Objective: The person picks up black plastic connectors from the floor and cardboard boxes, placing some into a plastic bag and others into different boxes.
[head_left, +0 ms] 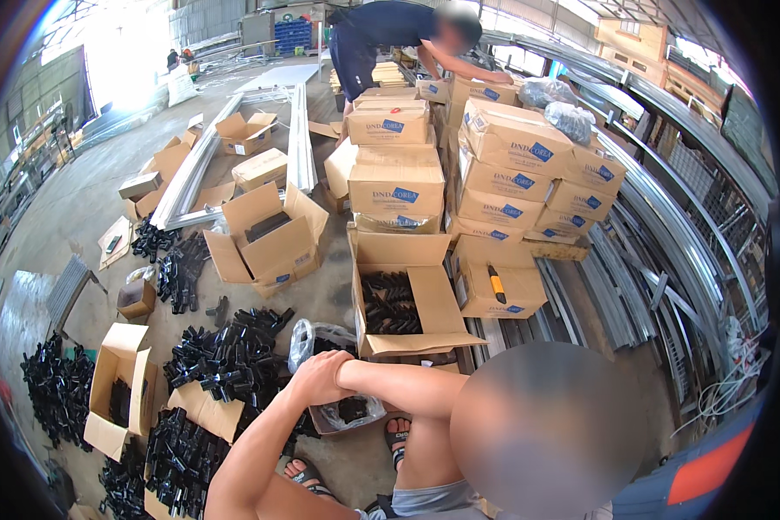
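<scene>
My left hand (pixel 319 381) is closed around my right wrist, in front of my legs. My right forearm (pixel 407 386) reaches across from the right; the right hand's fingers are mostly hidden behind the left hand. Just beneath the hands is a container lined with a clear plastic bag (pixel 368 411), with dark pieces in it. Beyond them stands an open carton (pixel 438 299) filled with small black parts (pixel 390 303). To the left, a heap of similar black parts (pixel 230 351) lies on the floor, their exact kind unclear.
Stacked closed cartons (pixel 396 178) rise ahead, with a yellow-and-black utility knife (pixel 496 284) on a nearer one. Another person (pixel 377 39) bends over the stack. Open boxes (pixel 264 234) and more black piles (pixel 56 390) spread leftward. Long metal profiles (pixel 659 234) fill the right side.
</scene>
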Tool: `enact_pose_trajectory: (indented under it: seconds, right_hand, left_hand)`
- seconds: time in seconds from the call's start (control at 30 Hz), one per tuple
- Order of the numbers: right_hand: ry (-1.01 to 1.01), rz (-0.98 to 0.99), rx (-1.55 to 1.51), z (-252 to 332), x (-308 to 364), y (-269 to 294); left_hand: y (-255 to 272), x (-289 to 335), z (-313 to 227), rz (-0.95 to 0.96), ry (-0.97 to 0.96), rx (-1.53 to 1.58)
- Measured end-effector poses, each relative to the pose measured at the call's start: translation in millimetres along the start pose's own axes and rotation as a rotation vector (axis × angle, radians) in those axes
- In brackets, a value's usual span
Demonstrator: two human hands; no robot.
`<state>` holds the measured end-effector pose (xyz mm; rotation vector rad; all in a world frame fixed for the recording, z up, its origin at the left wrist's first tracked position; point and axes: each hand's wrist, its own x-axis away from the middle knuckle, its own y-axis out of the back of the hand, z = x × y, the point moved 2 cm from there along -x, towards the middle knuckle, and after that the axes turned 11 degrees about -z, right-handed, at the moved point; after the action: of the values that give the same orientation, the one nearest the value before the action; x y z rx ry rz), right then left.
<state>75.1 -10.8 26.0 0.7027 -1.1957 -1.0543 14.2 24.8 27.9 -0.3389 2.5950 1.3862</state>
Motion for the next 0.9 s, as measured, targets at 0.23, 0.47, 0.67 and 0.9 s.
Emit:
enact_pose_trajectory:
  seconds: [0.23, 0.47, 0.67, 0.9]
  right_hand:
    - [-0.017, -0.009, -0.036, -14.6, 1.6, -3.3]
    - [-0.004, -0.003, -0.071, -23.6, 0.5, -20.7]
    - [-0.027, 0.008, -0.094, -32.0, 6.5, -27.4]
    - [-0.021, 0.032, -0.178, -42.2, -1.7, -25.9]
  left_hand:
    - [-4.0, -7.6, -9.5, 0.037, 0.042, 0.053]
    - [-19.7, -11.8, -7.4, 0.052, 0.053, 0.066]
    - [-18.6, -11.9, -13.8, 0.059, 0.063, 0.085]
    - [-9.7, -8.8, -8.9, -0.007, 0.073, 0.103]
